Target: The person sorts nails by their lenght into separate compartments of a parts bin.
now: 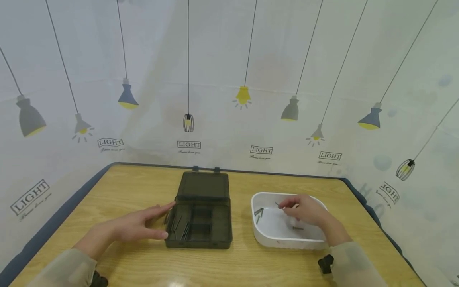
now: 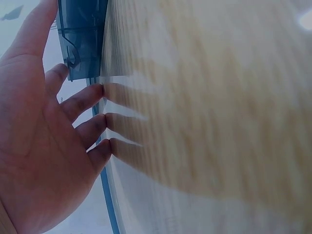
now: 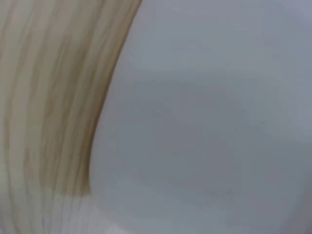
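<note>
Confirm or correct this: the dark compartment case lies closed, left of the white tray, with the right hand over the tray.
Not closed: the head view shows the dark compartment case open, its lid tipped back. The rest stands.

"What's that person wearing?"
"A pale left sleeve [image 1: 66,271] and matching right sleeve [image 1: 356,266], both filmy-looking."
"And at the cuffs?"
"A black left gadget [image 1: 98,280], a black right gadget [image 1: 325,264]."

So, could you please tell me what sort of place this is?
Perhaps a screened-off work booth: pale sheeting printed with lamps stands behind a wood-grain table, which bears a dark compartment box and a white tray.
</note>
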The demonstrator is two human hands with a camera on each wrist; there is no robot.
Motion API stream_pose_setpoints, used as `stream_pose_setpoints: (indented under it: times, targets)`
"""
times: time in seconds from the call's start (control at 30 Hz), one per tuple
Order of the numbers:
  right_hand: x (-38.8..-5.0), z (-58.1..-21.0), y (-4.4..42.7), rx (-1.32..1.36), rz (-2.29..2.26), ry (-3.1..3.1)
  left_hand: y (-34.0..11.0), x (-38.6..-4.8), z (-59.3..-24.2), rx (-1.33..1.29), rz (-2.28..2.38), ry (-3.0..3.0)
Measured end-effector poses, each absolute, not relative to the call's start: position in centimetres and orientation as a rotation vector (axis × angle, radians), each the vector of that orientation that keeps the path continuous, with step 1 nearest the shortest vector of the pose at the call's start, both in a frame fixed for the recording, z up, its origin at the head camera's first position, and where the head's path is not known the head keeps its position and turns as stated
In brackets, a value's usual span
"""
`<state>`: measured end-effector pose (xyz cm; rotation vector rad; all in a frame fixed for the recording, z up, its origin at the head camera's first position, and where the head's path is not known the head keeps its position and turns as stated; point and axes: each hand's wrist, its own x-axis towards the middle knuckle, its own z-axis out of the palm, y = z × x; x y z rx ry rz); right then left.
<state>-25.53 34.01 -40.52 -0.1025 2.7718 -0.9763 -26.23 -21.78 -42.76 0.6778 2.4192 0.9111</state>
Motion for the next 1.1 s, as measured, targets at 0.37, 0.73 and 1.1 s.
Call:
stream_pose_setpoints:
  times: [0.37, 0.73, 1.1]
  targets:
    - [-25.2, -39.7, 32.4, -0.189, -1.221, 2.722, -21.7, -26.0, -42.6, 0.688, 0.903, 2.433]
    - [-25.0, -37.6, 28.3, -0.298, -1.43, 2.672, -21.7, -26.0, -42.4, 0.68, 0.911, 2.418]
    - [-25.3, -36.9, 23.2, -0.524, -1.536, 2.524, -21.8, -26.2, -42.7, 0.677, 0.911, 2.424]
